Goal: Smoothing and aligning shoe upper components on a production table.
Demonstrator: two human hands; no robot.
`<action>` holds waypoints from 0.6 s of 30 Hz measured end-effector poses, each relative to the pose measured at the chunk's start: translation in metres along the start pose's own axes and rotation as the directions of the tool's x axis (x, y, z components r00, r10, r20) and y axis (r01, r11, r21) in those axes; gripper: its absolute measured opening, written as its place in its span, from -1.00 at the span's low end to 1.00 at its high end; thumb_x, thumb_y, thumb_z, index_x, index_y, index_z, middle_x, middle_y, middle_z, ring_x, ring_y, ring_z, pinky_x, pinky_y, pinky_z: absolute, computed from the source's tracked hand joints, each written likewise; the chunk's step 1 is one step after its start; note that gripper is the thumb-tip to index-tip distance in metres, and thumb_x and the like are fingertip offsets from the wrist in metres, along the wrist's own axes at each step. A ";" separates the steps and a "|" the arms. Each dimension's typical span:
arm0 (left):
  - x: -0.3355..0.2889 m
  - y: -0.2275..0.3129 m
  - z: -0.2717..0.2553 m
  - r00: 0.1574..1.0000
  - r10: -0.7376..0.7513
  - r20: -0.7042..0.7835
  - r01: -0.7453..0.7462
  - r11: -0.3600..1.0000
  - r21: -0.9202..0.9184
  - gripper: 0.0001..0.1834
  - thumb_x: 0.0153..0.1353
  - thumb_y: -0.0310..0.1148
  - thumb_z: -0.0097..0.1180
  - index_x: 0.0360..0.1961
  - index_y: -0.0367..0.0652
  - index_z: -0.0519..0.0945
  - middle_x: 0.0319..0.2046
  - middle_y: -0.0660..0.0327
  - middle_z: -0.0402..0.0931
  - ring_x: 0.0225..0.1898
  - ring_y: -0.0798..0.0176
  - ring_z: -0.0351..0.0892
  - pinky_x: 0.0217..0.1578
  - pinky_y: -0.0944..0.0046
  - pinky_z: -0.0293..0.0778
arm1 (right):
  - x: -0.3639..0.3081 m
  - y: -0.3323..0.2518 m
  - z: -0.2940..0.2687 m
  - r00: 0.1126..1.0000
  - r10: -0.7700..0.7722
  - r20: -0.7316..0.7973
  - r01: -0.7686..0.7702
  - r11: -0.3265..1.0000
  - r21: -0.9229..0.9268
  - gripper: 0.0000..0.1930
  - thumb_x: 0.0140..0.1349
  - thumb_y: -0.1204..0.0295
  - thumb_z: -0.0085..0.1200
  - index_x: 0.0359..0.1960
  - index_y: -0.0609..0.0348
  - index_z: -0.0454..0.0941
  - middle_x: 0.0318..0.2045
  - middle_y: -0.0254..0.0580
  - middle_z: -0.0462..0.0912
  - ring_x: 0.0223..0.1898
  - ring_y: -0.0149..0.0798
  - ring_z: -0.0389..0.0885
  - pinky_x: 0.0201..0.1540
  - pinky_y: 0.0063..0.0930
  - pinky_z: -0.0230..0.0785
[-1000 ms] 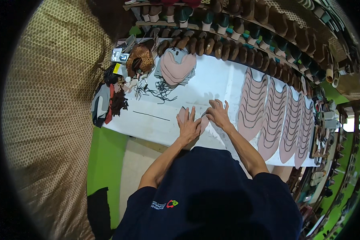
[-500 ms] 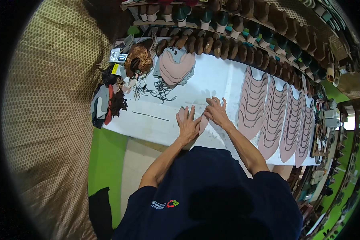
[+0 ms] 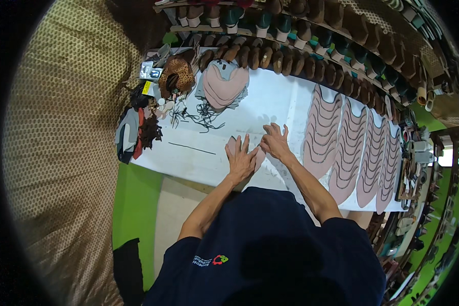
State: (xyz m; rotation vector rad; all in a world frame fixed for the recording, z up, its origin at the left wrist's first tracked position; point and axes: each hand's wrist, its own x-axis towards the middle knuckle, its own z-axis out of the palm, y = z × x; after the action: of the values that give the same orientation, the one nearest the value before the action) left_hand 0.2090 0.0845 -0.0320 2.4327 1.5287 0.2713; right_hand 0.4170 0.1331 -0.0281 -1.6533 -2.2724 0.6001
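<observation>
A pink curved shoe-upper piece [image 3: 260, 157] lies on the white table close to my body, largely covered by my hands. My left hand [image 3: 241, 159] rests on it with spread fingers pressing down. Close beside it, my right hand [image 3: 276, 145] has bent, parted fingers, its thumb side at the piece's upper right edge. Whether a thin strip lies under the fingertips is hidden. A single dark thin strip [image 3: 192, 148] lies left of my left hand.
Rows of pink upper pieces with dark-lined edges [image 3: 322, 132] cover the table's right side. Farther back stand a pink and grey stack [image 3: 223, 85], tangled dark strips [image 3: 205, 115] and a leopard-print piece [image 3: 177, 76]. Shoe lasts [image 3: 264, 57] line the far edge, below shelves of more.
Both hands stay at the pink piece, with only very slight finger shifts. The other things lie as before.
</observation>
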 end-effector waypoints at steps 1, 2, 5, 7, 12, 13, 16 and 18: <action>0.000 0.001 0.000 0.999 -0.027 0.019 0.028 0.999 -0.027 -0.59 0.36 -0.15 0.19 0.23 0.36 0.68 0.65 0.07 -0.03 0.62 -0.25 -0.14 0.33 -0.74 -0.21 | 0.001 -0.001 -0.001 1.000 0.012 0.012 -0.012 1.000 -0.015 -0.78 0.29 0.18 0.27 -0.28 0.04 0.77 0.38 -0.07 0.45 0.54 0.14 0.13 0.47 0.59 -0.32; 0.001 0.002 0.000 0.998 -0.054 0.039 0.056 0.997 -0.053 -0.59 0.36 -0.15 0.19 0.23 0.35 0.68 0.65 0.07 -0.03 0.63 -0.25 -0.14 0.33 -0.74 -0.22 | 0.001 -0.002 -0.002 0.999 0.023 0.023 -0.023 0.999 -0.030 -0.78 0.28 0.19 0.28 -0.28 0.05 0.77 0.38 -0.08 0.45 0.54 0.13 0.14 0.47 0.59 -0.30; 0.004 0.000 -0.001 0.999 -0.031 -0.023 0.030 0.998 -0.052 -0.58 0.35 -0.13 0.19 0.23 0.35 0.69 0.65 0.07 -0.04 0.63 -0.24 -0.15 0.34 -0.75 -0.25 | 0.003 -0.004 -0.003 1.000 0.010 0.009 -0.010 1.000 -0.028 -0.79 0.25 0.20 0.31 -0.30 0.04 0.77 0.37 -0.09 0.46 0.53 0.12 0.15 0.47 0.59 -0.27; 0.009 0.004 -0.007 0.999 -0.036 0.035 0.038 0.998 -0.043 -0.58 0.36 -0.12 0.20 0.24 0.34 0.69 0.66 0.07 -0.05 0.63 -0.24 -0.16 0.35 -0.75 -0.26 | 0.002 -0.002 -0.003 1.000 0.024 0.000 -0.024 0.999 -0.035 -0.80 0.24 0.20 0.32 -0.31 0.04 0.77 0.37 -0.10 0.46 0.53 0.12 0.15 0.47 0.58 -0.27; 0.008 0.001 -0.009 1.000 -0.005 0.024 0.005 1.000 -0.004 -0.58 0.36 -0.09 0.21 0.23 0.32 0.70 0.67 0.06 -0.11 0.64 -0.24 -0.17 0.36 -0.74 -0.26 | -0.002 -0.011 -0.012 0.999 0.036 0.027 -0.035 0.999 -0.037 -0.80 0.23 0.20 0.33 -0.30 0.03 0.78 0.36 -0.10 0.46 0.52 0.12 0.16 0.48 0.56 -0.27; 0.007 0.001 -0.009 1.000 -0.015 0.026 0.015 1.000 -0.020 -0.59 0.36 -0.08 0.21 0.22 0.32 0.70 0.67 0.07 -0.11 0.64 -0.24 -0.17 0.35 -0.74 -0.26 | -0.005 -0.010 -0.013 0.999 0.033 0.017 -0.033 0.999 0.000 -0.81 0.23 0.20 0.32 -0.29 0.02 0.78 0.36 -0.11 0.46 0.52 0.12 0.16 0.48 0.56 -0.27; 0.010 0.006 -0.012 0.999 -0.027 0.036 0.029 0.998 -0.049 -0.60 0.36 -0.07 0.22 0.20 0.30 0.72 0.67 0.06 -0.12 0.64 -0.24 -0.18 0.35 -0.75 -0.26 | -0.011 0.000 -0.010 0.999 0.039 -0.026 -0.038 0.998 0.056 -0.80 0.25 0.19 0.31 -0.29 0.02 0.78 0.35 -0.12 0.47 0.52 0.12 0.16 0.48 0.55 -0.28; 0.011 0.007 -0.012 0.998 -0.038 0.043 0.040 0.997 -0.058 -0.61 0.36 -0.07 0.22 0.18 0.29 0.73 0.67 0.06 -0.11 0.64 -0.24 -0.18 0.35 -0.75 -0.26 | -0.012 0.003 -0.007 0.998 0.041 -0.056 -0.037 0.996 0.078 -0.80 0.26 0.19 0.31 -0.29 0.01 0.78 0.35 -0.12 0.47 0.52 0.12 0.17 0.48 0.55 -0.29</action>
State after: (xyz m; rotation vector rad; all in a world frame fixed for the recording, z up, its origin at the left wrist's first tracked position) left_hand 0.2160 0.0925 -0.0182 2.3458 1.5267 0.2530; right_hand 0.4265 0.1236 -0.0228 -1.6603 -2.1543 0.6318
